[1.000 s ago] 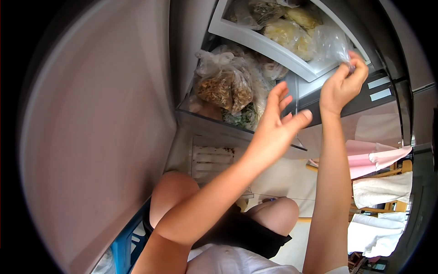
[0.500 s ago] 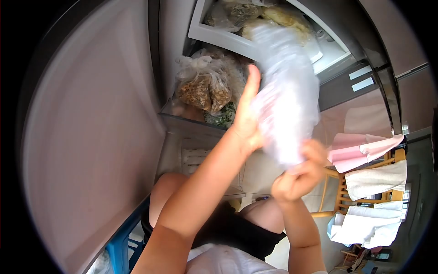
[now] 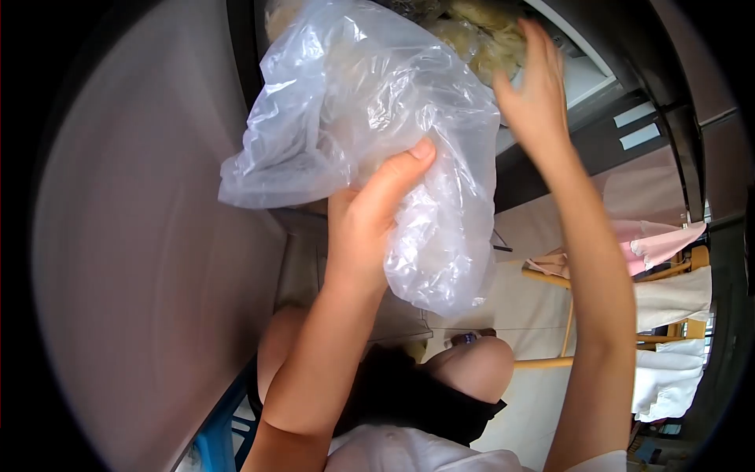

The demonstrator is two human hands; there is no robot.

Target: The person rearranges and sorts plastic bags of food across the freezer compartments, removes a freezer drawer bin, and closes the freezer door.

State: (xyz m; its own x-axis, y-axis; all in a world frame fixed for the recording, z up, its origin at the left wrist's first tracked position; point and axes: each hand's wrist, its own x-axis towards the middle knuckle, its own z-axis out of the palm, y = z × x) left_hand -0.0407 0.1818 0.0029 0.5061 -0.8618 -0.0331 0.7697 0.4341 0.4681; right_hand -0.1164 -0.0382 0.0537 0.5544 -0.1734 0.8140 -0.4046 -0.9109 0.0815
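Observation:
My left hand [image 3: 368, 212] grips a large, crumpled clear plastic bag [image 3: 440, 102], with the thumb lying across its front. The bag spreads wide above and to both sides of that hand, and whether anything is inside I cannot make out. Up at the freezer drawer [image 3: 596, 80], my right hand [image 3: 536, 106] is open with its fingers apart. Its fingertips are beside a bag of pale yellowish food [image 3: 480, 35], and whether they touch it is unclear. The plastic bag hides most of the lower drawer.
At the left stands the open refrigerator door [image 3: 149, 236]. A blue plastic stool [image 3: 216, 436] is at the lower left. To the right, a wooden rack [image 3: 696, 267] carries a pink cloth [image 3: 668, 245] and white cloths [image 3: 668, 377].
My right hand has let go of the plastic bag and moved up to the drawer. The bag, now in my left hand, has shifted left and spread out, covering the lower drawer.

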